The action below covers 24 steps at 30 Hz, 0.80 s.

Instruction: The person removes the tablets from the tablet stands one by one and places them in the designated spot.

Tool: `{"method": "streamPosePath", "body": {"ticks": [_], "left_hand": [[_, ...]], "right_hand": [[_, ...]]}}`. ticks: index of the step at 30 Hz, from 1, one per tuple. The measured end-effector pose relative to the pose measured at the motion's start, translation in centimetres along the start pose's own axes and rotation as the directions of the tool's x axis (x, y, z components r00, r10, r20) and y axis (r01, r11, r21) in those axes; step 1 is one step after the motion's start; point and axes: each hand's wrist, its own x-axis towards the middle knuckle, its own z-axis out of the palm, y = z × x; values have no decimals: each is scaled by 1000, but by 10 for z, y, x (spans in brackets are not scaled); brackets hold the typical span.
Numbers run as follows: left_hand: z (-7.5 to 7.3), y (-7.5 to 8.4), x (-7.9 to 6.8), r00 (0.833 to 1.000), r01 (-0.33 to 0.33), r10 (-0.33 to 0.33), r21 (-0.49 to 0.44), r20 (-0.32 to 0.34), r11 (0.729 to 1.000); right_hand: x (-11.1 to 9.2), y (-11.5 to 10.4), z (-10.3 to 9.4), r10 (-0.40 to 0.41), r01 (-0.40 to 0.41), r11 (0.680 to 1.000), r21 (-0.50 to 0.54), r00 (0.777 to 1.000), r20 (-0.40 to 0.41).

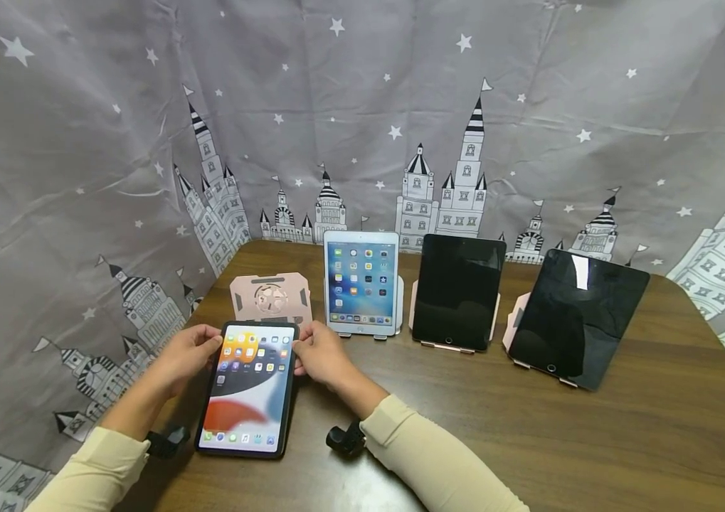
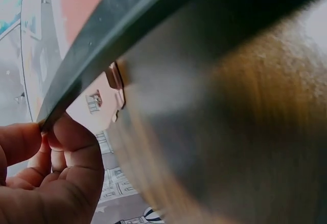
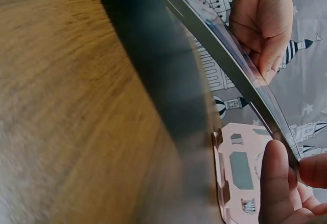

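A tablet (image 1: 245, 398) with its home screen lit is held between both hands near the table's left side. My left hand (image 1: 188, 355) pinches its upper left edge with thumb and fingers, seen close in the left wrist view, where the dark tablet edge (image 2: 97, 55) slants up. On the opposite edge, my right hand (image 1: 324, 354) pinches the upper right side; the right wrist view shows that slim edge (image 3: 230, 70) raised off the wood. Just behind the tablet stands a pink metal tablet stand (image 1: 243, 295), its lower part hidden in the head view.
To the right, a white tablet (image 1: 362, 281) with a lit screen and two black tablets, one upright (image 1: 458, 291) and one tilted (image 1: 580, 313), lean on stands. The wooden table (image 1: 464, 427) meets a grey castle-print curtain (image 1: 349, 92) at the back and left.
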Motion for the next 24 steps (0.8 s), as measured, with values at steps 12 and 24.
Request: {"method": "streamPosePath", "body": {"ticks": [12,24], "left_hand": [[-2,-16,5,999,9,-11,33,50,999],[5,-24,10,997,10,-13,33,80,999]], "right_hand": [[-2,11,7,49,-49,999,-9,999,22],[-4,15,6,133,-133,991,1,991,15]]}}
